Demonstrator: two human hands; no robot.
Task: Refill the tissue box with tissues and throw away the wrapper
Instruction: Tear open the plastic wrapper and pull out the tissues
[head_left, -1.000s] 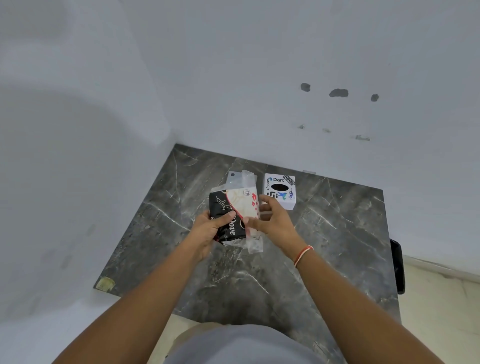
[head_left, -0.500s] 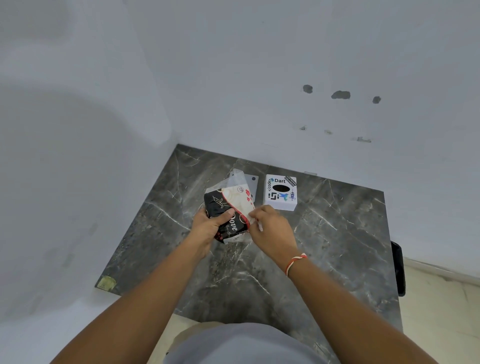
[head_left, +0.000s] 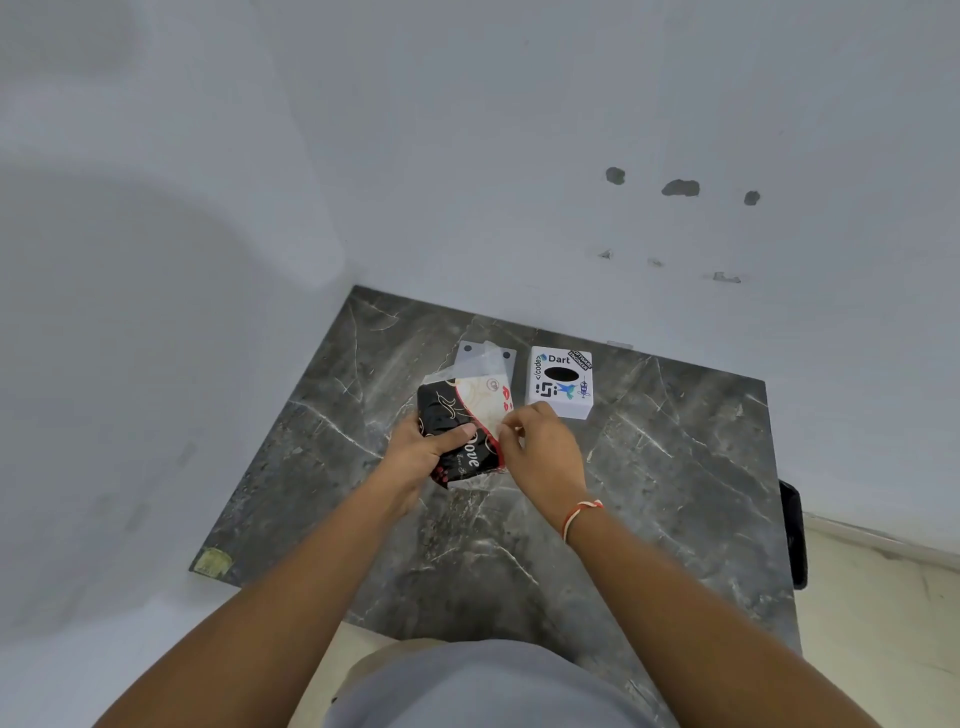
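A tissue pack (head_left: 467, 415) in a black, white and red plastic wrapper is held just above the dark marble table (head_left: 649, 467). My left hand (head_left: 421, 457) grips its left side, thumb across the black front. My right hand (head_left: 540, 447) pinches the pack's right edge with its fingertips. A clear plastic flap sticks up from the pack's far end. The white tissue box (head_left: 560, 382), with stickers and a black oval slot on top, stands on the table just right of the pack.
A flat white panel with two dark dots (head_left: 485, 358) lies behind the pack. White walls close in on the left and at the back. A black object (head_left: 792, 535) hangs off the table's right edge. A yellowish sticker (head_left: 212, 561) marks the near left corner.
The pack has turned slightly and sunk lower toward the table. My right hand has shifted from the pack's right front to pinching its right edge.
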